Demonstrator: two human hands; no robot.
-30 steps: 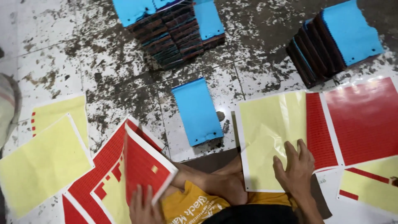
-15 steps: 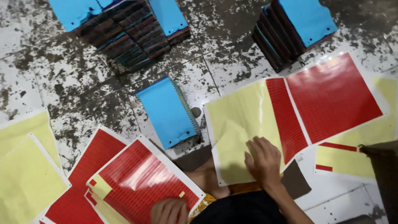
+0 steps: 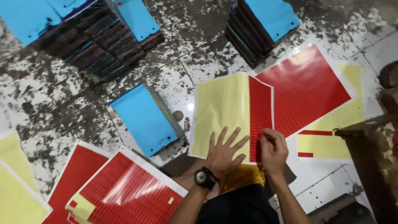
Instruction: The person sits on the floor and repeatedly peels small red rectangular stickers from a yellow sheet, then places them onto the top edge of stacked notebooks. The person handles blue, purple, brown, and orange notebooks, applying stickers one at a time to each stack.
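The head view is looking down on a stained floor (image 3: 62, 108) where a person is sitting among sheets of paper. Far to the left of the left hand, pale yellow backing sheets (image 3: 14, 186) are lying at the frame edge, and just left of that forearm red sticker sheets (image 3: 124, 195) are overlapping one another. Up and to the left of the left hand, a blue spiral notebook (image 3: 143, 118) is resting flat, with a tall notebook stack (image 3: 95, 37) beyond it. The left hand (image 3: 224, 153), wearing a black wristwatch (image 3: 202, 177), is lying palm down with fingers spread wide, pressing on a mostly yellow sticker sheet (image 3: 224, 108). Just beside it, the right hand (image 3: 273, 149) is pinching at the lower edge of that sheet's remaining red strip (image 3: 260, 112), fingertips drawn together. Above and right of the right hand, a full red sheet (image 3: 306, 87) is lying flat, and a second pile of blue notebooks (image 3: 261, 25) is sitting above it.
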